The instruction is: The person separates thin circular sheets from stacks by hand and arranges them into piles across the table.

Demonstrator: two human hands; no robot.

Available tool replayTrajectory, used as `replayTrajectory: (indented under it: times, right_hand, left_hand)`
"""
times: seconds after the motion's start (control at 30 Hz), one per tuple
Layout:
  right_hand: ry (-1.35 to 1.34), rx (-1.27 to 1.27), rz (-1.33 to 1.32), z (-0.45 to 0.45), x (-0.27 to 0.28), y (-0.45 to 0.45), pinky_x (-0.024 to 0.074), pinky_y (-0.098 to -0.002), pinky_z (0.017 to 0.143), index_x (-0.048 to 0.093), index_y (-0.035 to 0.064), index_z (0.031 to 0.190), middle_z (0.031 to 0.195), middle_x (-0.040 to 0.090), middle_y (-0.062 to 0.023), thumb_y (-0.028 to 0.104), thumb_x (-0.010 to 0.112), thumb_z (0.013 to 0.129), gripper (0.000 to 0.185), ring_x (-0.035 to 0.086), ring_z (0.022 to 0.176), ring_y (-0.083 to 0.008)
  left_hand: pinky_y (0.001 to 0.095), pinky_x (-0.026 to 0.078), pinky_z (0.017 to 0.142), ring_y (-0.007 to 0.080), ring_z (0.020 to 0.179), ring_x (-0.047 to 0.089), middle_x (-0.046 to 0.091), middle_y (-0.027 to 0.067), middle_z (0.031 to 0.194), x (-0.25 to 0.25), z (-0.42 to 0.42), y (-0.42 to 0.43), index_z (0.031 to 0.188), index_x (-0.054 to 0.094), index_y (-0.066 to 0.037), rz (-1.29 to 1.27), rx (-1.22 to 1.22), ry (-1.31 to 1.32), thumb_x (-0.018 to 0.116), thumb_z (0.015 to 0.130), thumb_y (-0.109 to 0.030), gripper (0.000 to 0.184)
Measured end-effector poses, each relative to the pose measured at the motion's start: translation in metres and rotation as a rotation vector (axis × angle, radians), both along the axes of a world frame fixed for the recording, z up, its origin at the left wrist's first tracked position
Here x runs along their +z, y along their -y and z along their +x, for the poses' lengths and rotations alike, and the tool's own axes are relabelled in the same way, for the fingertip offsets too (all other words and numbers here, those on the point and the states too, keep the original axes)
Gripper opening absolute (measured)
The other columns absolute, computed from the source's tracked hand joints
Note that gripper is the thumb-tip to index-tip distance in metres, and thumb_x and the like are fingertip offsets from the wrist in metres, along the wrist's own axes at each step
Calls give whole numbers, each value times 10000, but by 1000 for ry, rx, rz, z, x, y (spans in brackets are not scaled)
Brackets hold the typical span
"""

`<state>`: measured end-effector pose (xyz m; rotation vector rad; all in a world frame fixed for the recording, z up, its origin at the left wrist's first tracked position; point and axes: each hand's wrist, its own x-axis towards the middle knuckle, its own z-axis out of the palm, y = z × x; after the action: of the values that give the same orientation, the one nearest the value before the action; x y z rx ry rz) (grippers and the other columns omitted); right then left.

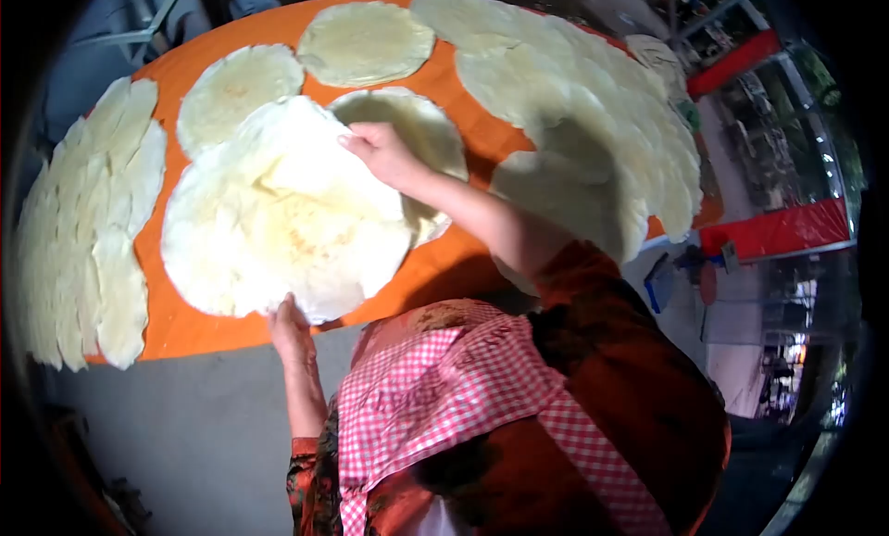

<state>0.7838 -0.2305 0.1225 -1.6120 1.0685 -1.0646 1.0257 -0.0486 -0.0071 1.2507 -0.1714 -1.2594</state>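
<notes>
A large, thin round flatbread [306, 216], pale with light brown spots, is lifted over the orange cloth. My right hand [378, 152] pinches its far right edge, thumb on top. At the near edge, my left hand [293, 328] grips the rim; part of its fingers is hidden beneath the bread. The sheet has a crease in its middle. Partly covered behind it lies another flatbread [431, 138], shaded by my arm. Two more rounds, one flatbread [243, 89] and another flatbread [366, 43], lie farther back.
The orange cloth [199, 337] covers a curved-looking table. Overlapping flatbreads [83, 230] line its left end, and many more overlapping flatbreads [593, 100] spread over the right side. A folded pale cloth [656, 59] sits at the far right edge. Red panels [778, 228] stand beyond.
</notes>
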Motion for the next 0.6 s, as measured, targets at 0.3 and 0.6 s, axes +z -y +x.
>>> replayTrajectory:
  times: [0.3, 0.6]
  right_hand:
    - [-380, 576, 75, 83, -31, -67, 485, -339, 807, 629, 11, 1056, 885, 663, -180, 72, 574, 797, 272, 642, 909, -273]
    - [-323, 720, 406, 23, -40, -94, 461, -336, 945, 499, 17, 1257, 1210, 565, -129, 171, 769, 699, 639, 565, 1089, -211]
  left_hand:
    - [470, 493, 863, 264, 1100, 545, 533, 105, 1226, 63, -39, 15, 1250, 456, -49, -139, -146, -174, 467, 927, -187, 350]
    - [462, 526, 814, 287, 1044, 592, 560, 158, 1189, 46, -30, -3, 1213, 458, 28, -80, -60, -256, 455, 920, -173, 355]
